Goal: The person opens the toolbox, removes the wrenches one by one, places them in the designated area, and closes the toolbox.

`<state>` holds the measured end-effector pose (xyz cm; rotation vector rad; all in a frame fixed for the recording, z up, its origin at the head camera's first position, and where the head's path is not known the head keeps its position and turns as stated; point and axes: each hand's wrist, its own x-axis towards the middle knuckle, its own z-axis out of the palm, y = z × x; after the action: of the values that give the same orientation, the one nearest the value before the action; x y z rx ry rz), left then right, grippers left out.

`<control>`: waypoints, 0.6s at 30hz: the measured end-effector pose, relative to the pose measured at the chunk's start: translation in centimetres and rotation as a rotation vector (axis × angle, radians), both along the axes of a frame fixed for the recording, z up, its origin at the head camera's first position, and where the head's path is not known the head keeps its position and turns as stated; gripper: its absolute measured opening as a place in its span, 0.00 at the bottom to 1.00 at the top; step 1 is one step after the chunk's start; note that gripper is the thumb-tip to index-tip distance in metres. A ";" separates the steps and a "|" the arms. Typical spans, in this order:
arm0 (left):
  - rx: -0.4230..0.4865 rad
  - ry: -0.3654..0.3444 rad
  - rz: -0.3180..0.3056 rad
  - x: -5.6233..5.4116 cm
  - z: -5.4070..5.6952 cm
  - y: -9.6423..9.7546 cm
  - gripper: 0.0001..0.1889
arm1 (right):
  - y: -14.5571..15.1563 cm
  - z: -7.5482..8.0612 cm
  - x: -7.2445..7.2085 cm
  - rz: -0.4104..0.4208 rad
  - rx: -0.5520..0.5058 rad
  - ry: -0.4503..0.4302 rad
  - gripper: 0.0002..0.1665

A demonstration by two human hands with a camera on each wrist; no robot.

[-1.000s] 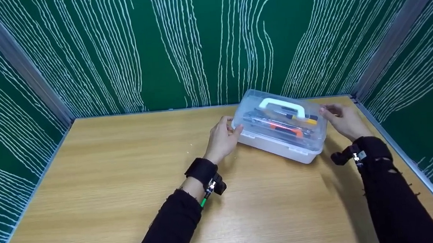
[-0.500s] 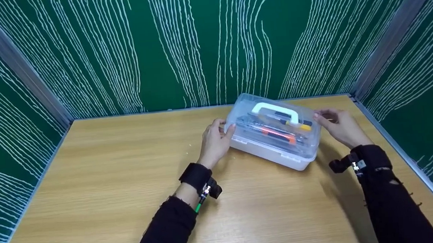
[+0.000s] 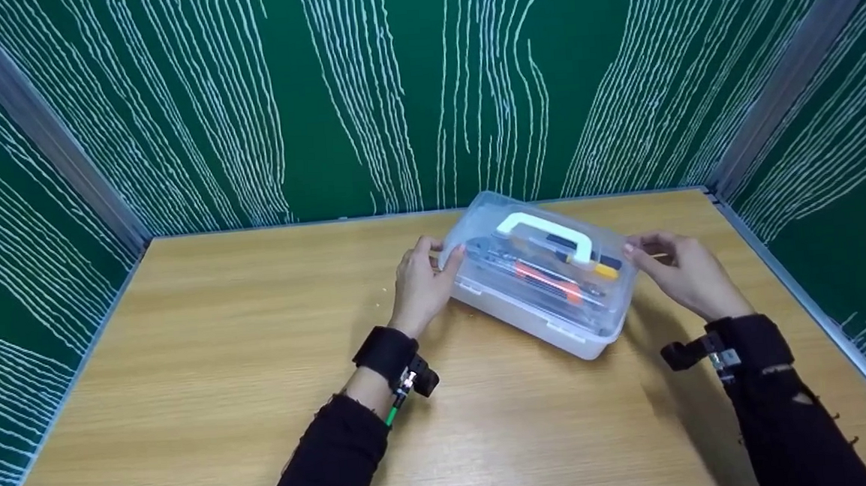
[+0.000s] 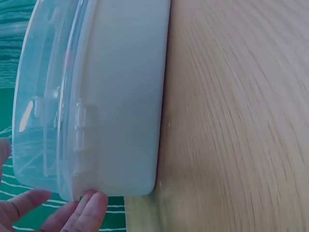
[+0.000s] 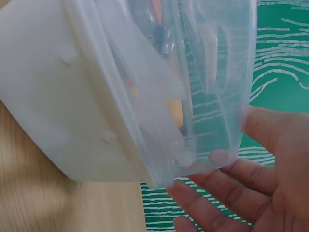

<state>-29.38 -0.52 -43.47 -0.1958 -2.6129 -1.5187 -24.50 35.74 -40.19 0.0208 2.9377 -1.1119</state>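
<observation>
The wooden desk (image 3: 210, 407) lies under a clear-lidded plastic box (image 3: 526, 297), which sits at an angle. At the box's left end, the left hand's grip (image 3: 419, 285) is clamped on the corner, thumb at the lid (image 3: 477, 225); at its right end, the right hand's grip (image 3: 686, 269) pinches the lid's corner between thumb and fingers. Atop the box is a white handle (image 3: 552, 228); inside the box show an orange-and-black tool (image 3: 548, 281) and a yellow piece (image 3: 606, 271).

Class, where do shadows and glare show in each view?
Head: dark shadow beside the right sleeve, pale glare on the table; left wrist: bright streak on the clear lid; right wrist: soft shading on the tabletop beside the box.
</observation>
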 end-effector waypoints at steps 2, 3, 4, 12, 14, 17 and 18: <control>-0.018 0.014 -0.001 0.0 0.0 -0.2 0.23 | -0.2 0.1 0.4 0.006 0.011 0.005 0.44; -0.026 0.018 -0.001 0.0 0.0 -0.4 0.23 | -0.4 0.2 0.6 0.010 0.017 0.004 0.43; -0.033 0.020 -0.002 -0.1 0.0 -0.5 0.24 | -0.4 0.3 0.8 0.014 0.023 0.004 0.42; -0.007 -0.054 -0.005 -0.5 0.2 -1.3 0.24 | -1.6 0.3 2.5 0.005 0.053 -0.010 0.42; 0.002 -0.065 -0.009 -0.8 0.3 -1.6 0.24 | -1.9 0.3 3.0 0.007 0.059 -0.002 0.42; 0.007 -0.066 -0.014 -1.1 0.3 -2.0 0.24 | -2.4 0.2 3.7 0.020 0.066 0.023 0.41; 0.007 -0.064 -0.015 -1.2 0.4 -2.1 0.24 | -2.6 0.2 4.0 0.024 0.068 0.032 0.41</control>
<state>-30.55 -2.64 -43.10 -0.1700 -2.6603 -1.5642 -20.53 33.16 -39.98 -0.0316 2.9939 -1.0191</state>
